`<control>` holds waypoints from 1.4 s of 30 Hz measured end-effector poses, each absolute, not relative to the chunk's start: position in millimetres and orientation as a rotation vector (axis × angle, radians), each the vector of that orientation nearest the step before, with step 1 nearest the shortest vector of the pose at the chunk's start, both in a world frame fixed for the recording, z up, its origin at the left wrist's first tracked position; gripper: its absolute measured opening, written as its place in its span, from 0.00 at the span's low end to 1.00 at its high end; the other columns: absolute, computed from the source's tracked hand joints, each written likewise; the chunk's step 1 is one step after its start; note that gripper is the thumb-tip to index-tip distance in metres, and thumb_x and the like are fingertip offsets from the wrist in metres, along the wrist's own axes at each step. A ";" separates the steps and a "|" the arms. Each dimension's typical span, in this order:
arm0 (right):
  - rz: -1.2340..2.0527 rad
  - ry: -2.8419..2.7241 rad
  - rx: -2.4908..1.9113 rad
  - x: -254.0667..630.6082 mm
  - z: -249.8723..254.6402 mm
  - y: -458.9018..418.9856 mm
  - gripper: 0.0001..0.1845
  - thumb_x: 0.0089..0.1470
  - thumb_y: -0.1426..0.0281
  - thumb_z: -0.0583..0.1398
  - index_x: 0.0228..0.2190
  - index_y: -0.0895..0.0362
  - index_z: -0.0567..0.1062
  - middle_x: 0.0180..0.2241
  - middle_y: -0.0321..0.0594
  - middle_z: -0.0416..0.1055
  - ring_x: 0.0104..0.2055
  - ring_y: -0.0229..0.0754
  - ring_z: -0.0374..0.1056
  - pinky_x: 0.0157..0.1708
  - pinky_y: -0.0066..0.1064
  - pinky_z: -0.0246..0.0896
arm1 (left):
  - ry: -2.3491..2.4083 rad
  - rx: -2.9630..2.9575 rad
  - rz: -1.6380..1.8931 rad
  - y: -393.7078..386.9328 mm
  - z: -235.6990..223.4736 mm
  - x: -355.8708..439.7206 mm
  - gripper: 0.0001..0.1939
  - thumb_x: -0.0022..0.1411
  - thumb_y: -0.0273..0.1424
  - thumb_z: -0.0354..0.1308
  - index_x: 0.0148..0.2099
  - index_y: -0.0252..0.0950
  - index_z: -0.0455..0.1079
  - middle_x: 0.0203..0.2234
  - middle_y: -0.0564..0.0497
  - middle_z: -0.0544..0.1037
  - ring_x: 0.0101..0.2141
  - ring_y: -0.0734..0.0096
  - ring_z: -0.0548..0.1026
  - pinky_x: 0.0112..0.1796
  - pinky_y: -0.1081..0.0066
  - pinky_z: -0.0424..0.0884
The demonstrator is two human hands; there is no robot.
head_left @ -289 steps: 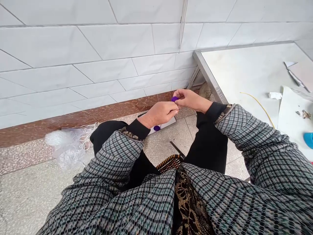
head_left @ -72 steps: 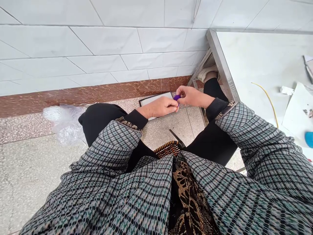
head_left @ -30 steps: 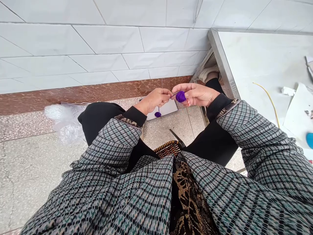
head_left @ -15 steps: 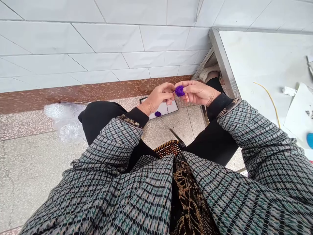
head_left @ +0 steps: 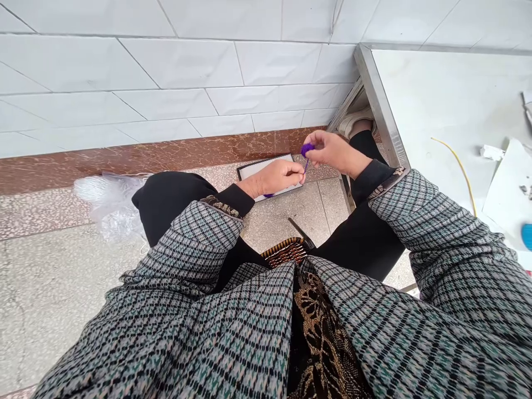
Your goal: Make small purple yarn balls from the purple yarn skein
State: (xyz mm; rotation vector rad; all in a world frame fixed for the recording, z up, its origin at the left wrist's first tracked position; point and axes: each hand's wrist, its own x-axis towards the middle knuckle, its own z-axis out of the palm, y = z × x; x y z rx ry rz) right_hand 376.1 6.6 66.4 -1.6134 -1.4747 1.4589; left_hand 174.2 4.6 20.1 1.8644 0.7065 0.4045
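A small ball of purple yarn [head_left: 306, 149] is pinched between the fingers of my right hand [head_left: 336, 152]. From it a short strand of yarn [head_left: 306, 165] runs down to my left hand [head_left: 279, 176], whose closed fingers grip it. Beneath my left hand lies a white tray with a dark rim [head_left: 250, 171] on the floor. A second purple yarn piece [head_left: 268, 195] shows on the tray, mostly covered by my left hand.
A white table [head_left: 440, 100] with a metal edge stands at the right, bearing a yellow cord [head_left: 458, 164] and a blue round object [head_left: 527, 237]. Clear plastic bags [head_left: 116, 208] lie on the floor at left. A tiled wall [head_left: 199, 66] rises ahead.
My left hand has dropped lower, drawing the strand downward from the ball. My right hand has turned and lifted slightly with the ball. The yarn on the tray is now mostly covered.
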 end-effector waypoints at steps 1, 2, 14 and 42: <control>1.405 -1.607 -1.685 374.8 67.2 5.1 0.15 0.53 0.86 0.68 0.32 0.56 0.72 0.28 0.33 0.69 0.27 0.34 0.63 0.28 0.27 0.63 | 0.722 1.873 0.436 5.0 21.3 173.3 0.09 0.61 0.28 0.55 0.29 0.35 0.73 0.23 0.55 0.74 0.24 0.77 0.68 0.31 0.73 0.65; 1.374 -1.733 -1.733 373.6 68.7 3.2 0.16 0.51 0.87 0.69 0.31 0.57 0.73 0.28 0.33 0.70 0.28 0.35 0.63 0.29 0.28 0.63 | 0.761 1.876 0.480 6.0 22.2 172.1 0.09 0.61 0.28 0.55 0.30 0.35 0.73 0.22 0.55 0.74 0.24 0.76 0.68 0.31 0.73 0.65; 1.823 -1.353 -1.406 370.1 85.1 -1.1 0.15 0.55 0.80 0.71 0.34 0.56 0.71 0.28 0.32 0.71 0.27 0.33 0.67 0.30 0.25 0.69 | 0.920 1.809 0.520 14.0 17.5 174.9 0.07 0.61 0.27 0.55 0.29 0.36 0.69 0.19 0.58 0.67 0.25 0.73 0.66 0.33 0.71 0.63; 1.561 -1.417 -1.467 382.1 57.0 8.9 0.18 0.57 0.76 0.73 0.34 0.53 0.69 0.24 0.30 0.69 0.24 0.33 0.65 0.22 0.23 0.64 | 0.582 1.967 0.337 4.0 28.4 172.7 0.11 0.64 0.31 0.55 0.27 0.37 0.67 0.21 0.57 0.68 0.25 0.75 0.64 0.34 0.71 0.64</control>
